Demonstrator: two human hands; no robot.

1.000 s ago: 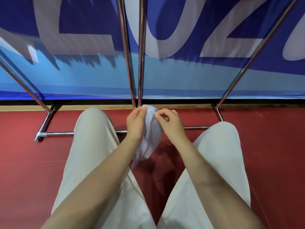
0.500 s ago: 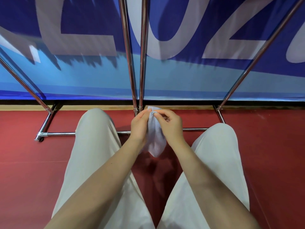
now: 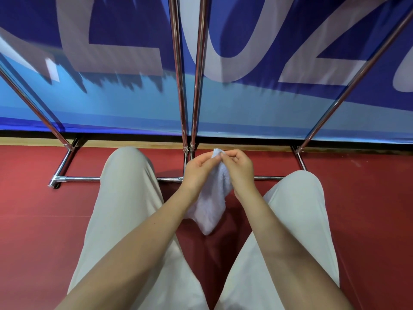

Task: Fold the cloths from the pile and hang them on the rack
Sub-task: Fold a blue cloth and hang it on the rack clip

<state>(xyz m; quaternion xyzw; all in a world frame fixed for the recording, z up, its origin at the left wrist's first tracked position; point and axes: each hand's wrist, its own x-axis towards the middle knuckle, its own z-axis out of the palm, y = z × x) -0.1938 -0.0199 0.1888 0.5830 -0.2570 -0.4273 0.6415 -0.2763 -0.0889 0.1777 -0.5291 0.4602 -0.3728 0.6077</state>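
A small pale lavender cloth (image 3: 213, 202) hangs between my knees, doubled over, its lower tip pointing at the floor. My left hand (image 3: 199, 170) and my right hand (image 3: 238, 166) meet at the cloth's top edge, and both pinch it there with fingertips and thumbs. The chrome rack (image 3: 178, 63) stands right in front of me: two upright poles at the centre, slanted poles at each side and a low bar along the floor. No cloth hangs on the part of the rack in view. The pile is out of view.
My legs in beige trousers (image 3: 125, 198) spread to either side over a red floor (image 3: 33, 220). A blue banner (image 3: 245, 104) with large pale letters stands behind the rack. The rack's left foot (image 3: 54, 183) rests on the floor.
My hands have drawn together at the cloth's top edge. The cloth, held wider and looser before, now hangs doubled and narrower.
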